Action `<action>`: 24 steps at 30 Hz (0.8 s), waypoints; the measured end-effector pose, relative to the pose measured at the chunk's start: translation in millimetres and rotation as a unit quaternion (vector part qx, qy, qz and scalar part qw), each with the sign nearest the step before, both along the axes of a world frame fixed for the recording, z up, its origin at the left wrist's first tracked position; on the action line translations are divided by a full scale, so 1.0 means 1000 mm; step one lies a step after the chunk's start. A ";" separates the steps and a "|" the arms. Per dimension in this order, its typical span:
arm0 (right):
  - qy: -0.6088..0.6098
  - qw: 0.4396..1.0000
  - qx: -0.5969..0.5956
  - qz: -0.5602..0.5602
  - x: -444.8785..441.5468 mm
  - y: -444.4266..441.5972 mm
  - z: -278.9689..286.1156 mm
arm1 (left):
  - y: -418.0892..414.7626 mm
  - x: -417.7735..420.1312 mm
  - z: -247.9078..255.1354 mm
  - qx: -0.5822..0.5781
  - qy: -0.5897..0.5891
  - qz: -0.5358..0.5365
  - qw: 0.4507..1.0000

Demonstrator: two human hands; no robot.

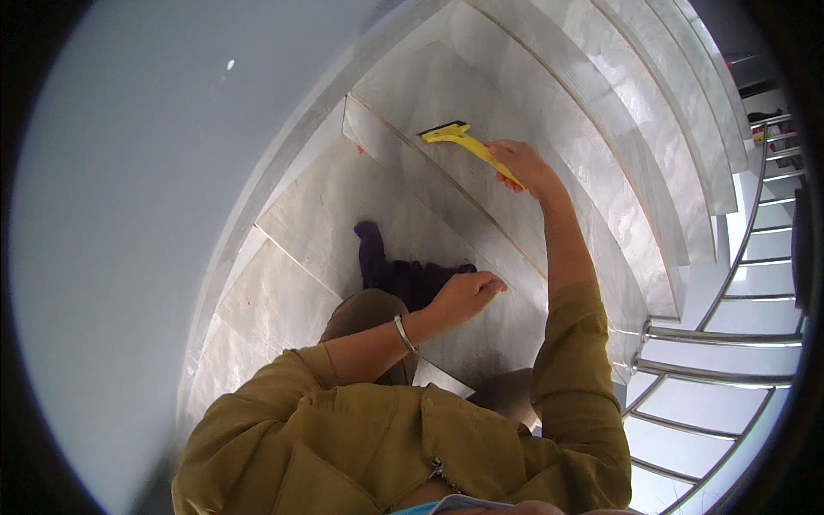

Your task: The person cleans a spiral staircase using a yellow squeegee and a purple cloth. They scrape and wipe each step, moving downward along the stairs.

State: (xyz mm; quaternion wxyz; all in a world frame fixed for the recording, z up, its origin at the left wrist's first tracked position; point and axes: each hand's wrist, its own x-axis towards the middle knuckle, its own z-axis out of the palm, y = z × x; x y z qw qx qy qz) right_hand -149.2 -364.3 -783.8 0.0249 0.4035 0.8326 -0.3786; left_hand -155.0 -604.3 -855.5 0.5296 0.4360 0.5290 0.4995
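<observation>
My right hand (520,166) grips the yellow handle of a scraper (473,147), whose dark-edged head points left, over a grey marbled tile stair tread (444,84). Whether the blade touches the tile, I cannot tell. My left hand (467,293) is loosely curled above the tread below, with a metal bracelet on its wrist; whether anything is in its fingers does not show. Just beyond and left of that hand, a crumpled dark purple cloth (412,277) lies on the lower tread by my knee.
A pale wall (161,161) with a tile skirting runs along the left. Curved stairs rise towards the upper right. A stainless steel railing (721,336) stands on the right. A small red bit (360,149) shows near the step's riser.
</observation>
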 end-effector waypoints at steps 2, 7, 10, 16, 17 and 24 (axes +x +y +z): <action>-0.014 0.999 -0.027 0.016 -0.011 0.004 0.014 | 0.001 -0.004 -0.004 0.015 -0.008 0.020 1.000; -0.170 0.985 -0.041 -0.001 0.036 0.028 0.052 | 0.001 -0.006 -0.002 0.009 -0.025 0.025 0.999; -0.151 0.988 -0.021 0.020 0.009 0.030 0.043 | 0.003 -0.004 -0.001 0.021 -0.024 0.025 0.999; -0.037 0.996 0.041 0.069 -0.122 -0.014 -0.007 | -0.003 -0.005 -0.005 0.061 0.000 0.047 0.997; -0.025 0.998 0.019 0.055 -0.135 -0.023 -0.011 | -0.004 -0.003 -0.009 0.036 -0.007 0.038 0.999; -0.008 0.996 -0.084 -0.014 -0.123 0.002 -0.011 | -0.005 -0.010 -0.003 0.006 -0.037 0.045 0.998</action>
